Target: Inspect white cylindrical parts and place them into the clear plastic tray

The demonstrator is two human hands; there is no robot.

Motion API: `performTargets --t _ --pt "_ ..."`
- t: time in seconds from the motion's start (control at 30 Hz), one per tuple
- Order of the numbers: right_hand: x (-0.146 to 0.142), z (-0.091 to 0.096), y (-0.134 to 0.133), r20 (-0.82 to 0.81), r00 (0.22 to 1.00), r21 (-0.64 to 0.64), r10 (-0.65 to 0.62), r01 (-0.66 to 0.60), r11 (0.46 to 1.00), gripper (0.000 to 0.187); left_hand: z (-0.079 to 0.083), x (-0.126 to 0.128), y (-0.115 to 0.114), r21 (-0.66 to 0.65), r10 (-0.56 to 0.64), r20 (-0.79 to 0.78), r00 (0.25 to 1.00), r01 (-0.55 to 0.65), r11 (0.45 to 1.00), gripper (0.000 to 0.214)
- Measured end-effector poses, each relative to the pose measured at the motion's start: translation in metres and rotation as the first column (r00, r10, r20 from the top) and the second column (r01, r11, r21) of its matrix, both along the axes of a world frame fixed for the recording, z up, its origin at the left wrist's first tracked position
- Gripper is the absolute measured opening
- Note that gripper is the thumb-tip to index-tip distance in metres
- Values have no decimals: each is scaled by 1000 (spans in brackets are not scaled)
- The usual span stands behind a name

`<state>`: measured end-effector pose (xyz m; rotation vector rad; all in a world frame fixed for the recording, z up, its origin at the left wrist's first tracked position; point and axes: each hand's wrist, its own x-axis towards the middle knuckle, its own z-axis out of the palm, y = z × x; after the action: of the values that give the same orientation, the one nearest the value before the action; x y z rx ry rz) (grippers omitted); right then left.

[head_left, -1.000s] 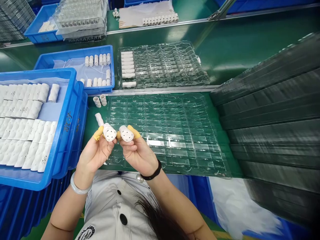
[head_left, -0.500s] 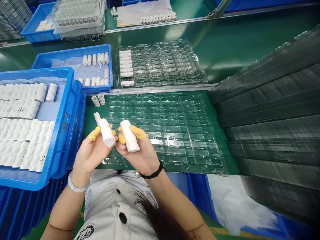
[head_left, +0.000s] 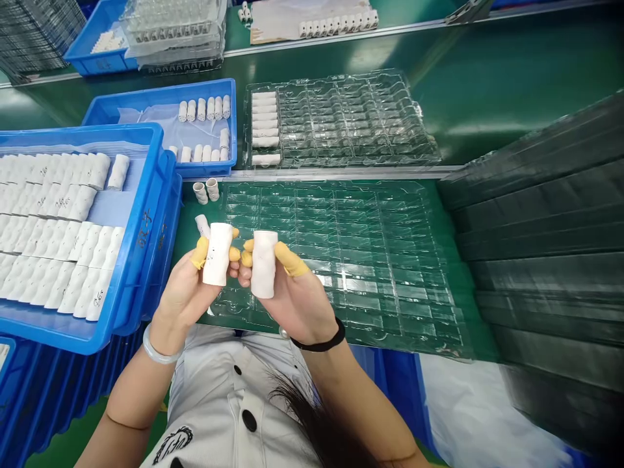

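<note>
Turned both held pieces since 0.5 s ago, swinging the holed end of the left piece out of view and bringing the long sides to the front. Grasping a white cylinder (head_left: pixel 216 255) in the left hand (head_left: pixel 189 292), pinched along its sides between thumb and fingers, dotted with small dark marks and resting above the palm. Likewise grasping a second cylinder (head_left: pixel 264 265) in the right hand (head_left: pixel 305 302), held by thumb and fingertips in front of the palm. Holding these 2 side by side with a narrow gap between. Wearing yellow finger cots (head_left: pixel 291 259) on thumbs and fingertips. Raised over the near left part of a clear tray (head_left: pixel 341 260) on the green surface (head_left: pixel 186 211). Just beyond the left hand, partly hidden: a loose cylinder (head_left: pixel 201 223). Farther back on the surface, near each other: 2 standing cylinders (head_left: pixel 200 194). Off to the left, well apart from the right hand: a blue bin (head_left: pixel 131 260), filled with rows of similar cylinders.
</note>
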<state>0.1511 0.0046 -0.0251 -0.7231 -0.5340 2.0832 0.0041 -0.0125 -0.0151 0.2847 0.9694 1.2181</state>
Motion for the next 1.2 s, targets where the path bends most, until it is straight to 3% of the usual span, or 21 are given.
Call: performTargets --t 0.2,0.4,0.53,0.8,0.97,1.2 --pt "0 -5 1 8 998 105 56 -57 993 37 0 -1 -1 31 -4 -22 1000 4 1000 30" --pt "-4 -3 4 -28 1000 -17 15 -16 1000 40 -1 -3 -3 105 -72 -33 997 75 992 16" --pt "-3 0 6 -71 997 -90 9 -15 996 39 -2 -4 -3 141 -88 -10 996 89 986 18" --pt "-3 3 6 -140 990 -97 33 -47 994 48 -5 -2 -3 73 -56 -64 996 61 996 26" --pt "-1 -3 5 -140 989 -94 48 -61 994 36 -3 -4 -1 53 -30 21 999 29 998 26" --pt "2 -8 3 -99 992 77 81 -73 994 35 -8 -1 -2 62 -12 -17 1000 13 998 29"
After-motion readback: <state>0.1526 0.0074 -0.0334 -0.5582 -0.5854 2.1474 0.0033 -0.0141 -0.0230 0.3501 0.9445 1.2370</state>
